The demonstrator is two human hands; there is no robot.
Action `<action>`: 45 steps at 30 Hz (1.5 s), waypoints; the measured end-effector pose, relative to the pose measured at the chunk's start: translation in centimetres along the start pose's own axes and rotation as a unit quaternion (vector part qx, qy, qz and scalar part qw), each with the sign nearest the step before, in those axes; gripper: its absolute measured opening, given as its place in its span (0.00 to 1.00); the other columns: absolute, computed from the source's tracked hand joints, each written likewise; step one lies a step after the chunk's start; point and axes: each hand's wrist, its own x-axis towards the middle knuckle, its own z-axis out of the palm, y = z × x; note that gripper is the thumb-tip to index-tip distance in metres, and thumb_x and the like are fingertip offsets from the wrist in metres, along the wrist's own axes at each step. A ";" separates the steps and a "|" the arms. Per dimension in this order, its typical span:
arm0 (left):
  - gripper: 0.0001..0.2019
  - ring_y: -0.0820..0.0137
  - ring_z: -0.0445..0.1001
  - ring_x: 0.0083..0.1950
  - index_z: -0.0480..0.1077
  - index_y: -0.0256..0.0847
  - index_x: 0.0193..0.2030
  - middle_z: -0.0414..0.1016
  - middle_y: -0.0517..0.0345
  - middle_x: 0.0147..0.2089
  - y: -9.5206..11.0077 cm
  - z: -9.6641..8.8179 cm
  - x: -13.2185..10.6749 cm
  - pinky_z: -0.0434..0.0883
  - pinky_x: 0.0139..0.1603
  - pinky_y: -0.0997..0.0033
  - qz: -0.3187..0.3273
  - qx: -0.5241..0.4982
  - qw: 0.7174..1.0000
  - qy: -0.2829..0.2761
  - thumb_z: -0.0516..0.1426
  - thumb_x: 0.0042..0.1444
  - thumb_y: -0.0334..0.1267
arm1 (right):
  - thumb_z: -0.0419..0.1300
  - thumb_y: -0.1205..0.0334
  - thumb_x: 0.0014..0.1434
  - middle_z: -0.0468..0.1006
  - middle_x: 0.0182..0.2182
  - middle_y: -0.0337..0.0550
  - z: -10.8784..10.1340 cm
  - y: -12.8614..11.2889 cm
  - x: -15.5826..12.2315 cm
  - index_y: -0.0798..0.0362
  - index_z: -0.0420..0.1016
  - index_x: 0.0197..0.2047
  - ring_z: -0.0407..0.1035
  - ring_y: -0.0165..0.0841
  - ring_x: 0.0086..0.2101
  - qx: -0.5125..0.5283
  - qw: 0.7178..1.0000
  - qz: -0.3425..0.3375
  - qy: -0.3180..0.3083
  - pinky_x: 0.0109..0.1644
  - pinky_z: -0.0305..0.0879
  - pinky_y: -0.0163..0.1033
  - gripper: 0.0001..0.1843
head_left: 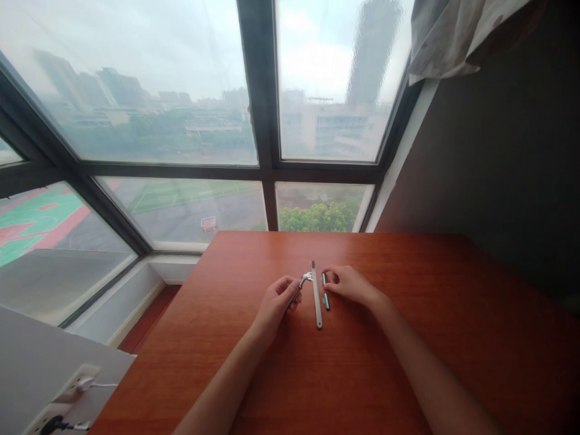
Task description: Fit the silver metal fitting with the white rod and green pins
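My left hand is closed around a dark, curved handle with a shiny silver head, which looks like a razor handle. The head points right, close beside a grey toothbrush lying lengthwise on the table, dark bristles at the far end. To the right of the toothbrush, my right hand has its thumb and fingertips closed on a small, slim green-and-silver bar. A second, similar bar lies just nearer to me. Both bars are too small to name surely.
The reddish-brown wooden table stands against large windows with dark frames. A grey curtain hangs at the upper right. A wall socket with plugs is low on the left, beyond the table's edge.
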 end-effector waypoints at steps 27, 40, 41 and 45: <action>0.16 0.78 0.61 0.22 0.67 0.38 0.36 0.68 0.62 0.26 -0.6 -0.2 0.6 0.56 0.22 0.78 0.022 -0.010 1.000 0.015 0.62 0.48 0.47 | 0.58 0.59 0.55 0.77 0.27 0.40 1.0 -1.8 -1.3 0.53 0.74 0.45 0.70 0.32 0.29 -0.018 0.989 0.083 0.119 0.33 0.59 0.33 0.15; 0.16 0.76 0.63 0.24 0.68 0.37 0.38 0.70 0.60 0.27 -0.6 -0.3 0.7 0.60 0.24 0.77 0.066 0.031 0.995 0.071 0.61 0.49 0.48 | 0.55 0.54 0.59 0.79 0.35 0.54 2.7 -8.4 -2.2 0.52 0.75 0.37 0.74 0.42 0.35 -0.204 0.965 0.159 0.048 0.35 0.61 0.39 0.12; 0.16 0.76 0.64 0.24 0.68 0.37 0.38 0.70 0.60 0.27 -0.6 -0.3 0.7 0.60 0.24 0.77 0.067 0.031 0.995 0.069 0.61 0.49 0.48 | 0.55 0.54 0.59 0.79 0.35 0.55 2.7 -8.5 -2.2 0.53 0.75 0.37 0.75 0.43 0.35 -0.205 0.964 0.162 0.045 0.35 0.62 0.40 0.13; 0.17 0.75 0.64 0.24 0.68 0.37 0.38 0.70 0.60 0.27 -0.7 -0.3 0.7 0.61 0.24 0.77 0.067 0.034 0.995 0.062 0.61 0.49 0.49 | 0.54 0.52 0.60 0.79 0.35 0.58 3.0 -9.0 -2.1 0.54 0.75 0.39 0.75 0.45 0.35 -0.209 0.963 0.165 0.038 0.36 0.63 0.42 0.16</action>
